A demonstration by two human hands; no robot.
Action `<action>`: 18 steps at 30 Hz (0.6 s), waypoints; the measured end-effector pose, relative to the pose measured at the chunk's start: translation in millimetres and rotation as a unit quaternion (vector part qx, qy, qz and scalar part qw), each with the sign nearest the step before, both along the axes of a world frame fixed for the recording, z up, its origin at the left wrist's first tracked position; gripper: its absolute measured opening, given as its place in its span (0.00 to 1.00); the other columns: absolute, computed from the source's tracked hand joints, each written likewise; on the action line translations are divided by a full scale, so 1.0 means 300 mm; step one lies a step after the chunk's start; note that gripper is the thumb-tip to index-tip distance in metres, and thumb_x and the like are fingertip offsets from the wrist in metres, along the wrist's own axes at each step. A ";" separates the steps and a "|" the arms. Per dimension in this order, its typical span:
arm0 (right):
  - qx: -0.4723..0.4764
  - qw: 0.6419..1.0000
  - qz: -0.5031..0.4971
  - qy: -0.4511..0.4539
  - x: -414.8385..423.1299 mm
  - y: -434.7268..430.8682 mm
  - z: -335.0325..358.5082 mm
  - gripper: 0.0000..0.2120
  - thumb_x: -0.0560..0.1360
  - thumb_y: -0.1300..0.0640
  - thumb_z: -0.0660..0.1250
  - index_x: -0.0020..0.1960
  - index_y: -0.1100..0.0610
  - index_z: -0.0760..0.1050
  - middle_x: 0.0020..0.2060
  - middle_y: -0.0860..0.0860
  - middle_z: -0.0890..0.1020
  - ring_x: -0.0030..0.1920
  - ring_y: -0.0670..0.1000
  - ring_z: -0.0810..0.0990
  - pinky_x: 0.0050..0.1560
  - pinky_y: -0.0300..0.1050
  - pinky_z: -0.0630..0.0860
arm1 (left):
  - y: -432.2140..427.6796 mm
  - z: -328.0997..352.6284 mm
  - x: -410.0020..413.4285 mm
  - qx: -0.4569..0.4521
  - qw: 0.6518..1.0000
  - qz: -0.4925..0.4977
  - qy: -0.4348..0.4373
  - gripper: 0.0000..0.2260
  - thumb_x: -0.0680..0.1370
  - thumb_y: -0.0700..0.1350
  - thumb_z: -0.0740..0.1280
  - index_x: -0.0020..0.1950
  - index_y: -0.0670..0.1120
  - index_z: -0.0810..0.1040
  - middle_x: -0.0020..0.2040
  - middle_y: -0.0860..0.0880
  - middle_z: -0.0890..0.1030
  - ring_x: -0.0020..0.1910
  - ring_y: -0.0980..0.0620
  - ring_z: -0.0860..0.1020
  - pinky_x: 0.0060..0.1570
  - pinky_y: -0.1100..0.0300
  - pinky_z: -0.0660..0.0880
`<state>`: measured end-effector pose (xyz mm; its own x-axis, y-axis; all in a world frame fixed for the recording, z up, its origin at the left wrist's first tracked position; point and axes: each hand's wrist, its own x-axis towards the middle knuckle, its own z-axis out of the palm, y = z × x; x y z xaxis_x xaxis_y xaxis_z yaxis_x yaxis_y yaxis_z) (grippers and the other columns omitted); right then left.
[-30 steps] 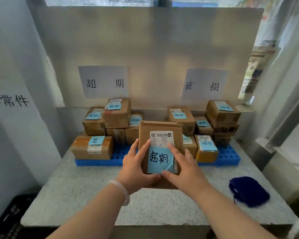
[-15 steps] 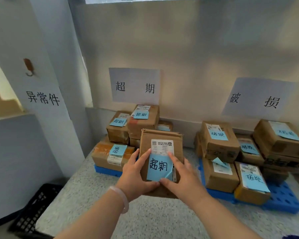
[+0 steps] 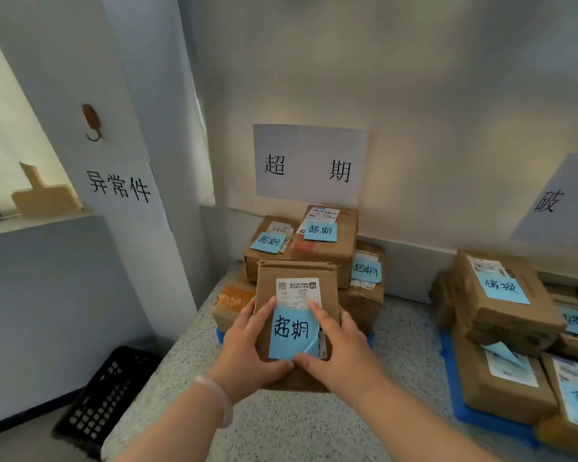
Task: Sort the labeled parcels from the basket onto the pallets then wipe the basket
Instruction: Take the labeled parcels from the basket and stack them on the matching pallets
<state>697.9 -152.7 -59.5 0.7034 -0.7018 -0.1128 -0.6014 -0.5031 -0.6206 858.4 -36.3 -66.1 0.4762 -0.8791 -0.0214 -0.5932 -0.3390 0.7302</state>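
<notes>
While the left hand (image 3: pixel 247 348) and right hand (image 3: pixel 344 348) grip the blue-noted brown cardboard parcel (image 3: pixel 297 271), a nudge could topple the stacked brown boxes (image 3: pixel 326 251) behind.

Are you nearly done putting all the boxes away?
Getting there. Done: several stacked parcels already sit under the 超期 sign, and more sit on the blue pallet at the right. In hand: the left hand and right hand hold one parcel with a blue 超期 note, before the matching stack. Left: setting it down, then wiping the black basket on the floor; its inside is hidden.
</notes>
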 end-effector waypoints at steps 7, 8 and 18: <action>0.008 1.000 -0.020 -0.011 0.242 0.078 0.025 0.44 0.71 0.33 0.68 0.76 0.30 0.43 0.76 0.44 0.51 0.74 0.50 0.55 0.73 0.52 0.63 | 0.040 -0.014 0.288 -0.007 0.999 -0.035 0.014 0.44 0.63 0.64 0.75 0.65 0.81 0.47 0.75 0.65 0.49 0.74 0.53 0.57 0.72 0.49 0.65; 0.006 1.000 -0.023 -0.016 0.279 0.080 0.033 0.44 0.71 0.34 0.68 0.76 0.31 0.43 0.76 0.44 0.51 0.74 0.50 0.56 0.73 0.52 0.63 | 0.039 -0.006 0.328 -0.016 0.999 -0.041 0.016 0.44 0.62 0.65 0.75 0.65 0.80 0.48 0.74 0.66 0.50 0.74 0.54 0.58 0.71 0.50 0.66; -0.024 0.996 -0.075 -0.050 0.574 -0.022 0.176 0.44 0.66 0.28 0.66 0.73 0.29 0.43 0.74 0.47 0.57 0.74 0.53 0.59 0.71 0.59 0.67 | -0.116 0.165 0.679 -0.042 0.995 -0.092 -0.013 0.45 0.59 0.69 0.73 0.69 0.78 0.50 0.76 0.61 0.51 0.75 0.48 0.57 0.73 0.42 0.62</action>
<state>870.0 -159.3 -6.7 0.5967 -0.8024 -0.0112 -0.6080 -0.4430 -0.6588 1062.0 -71.2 -16.8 0.3064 -0.9496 0.0664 -0.6593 -0.1614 0.7344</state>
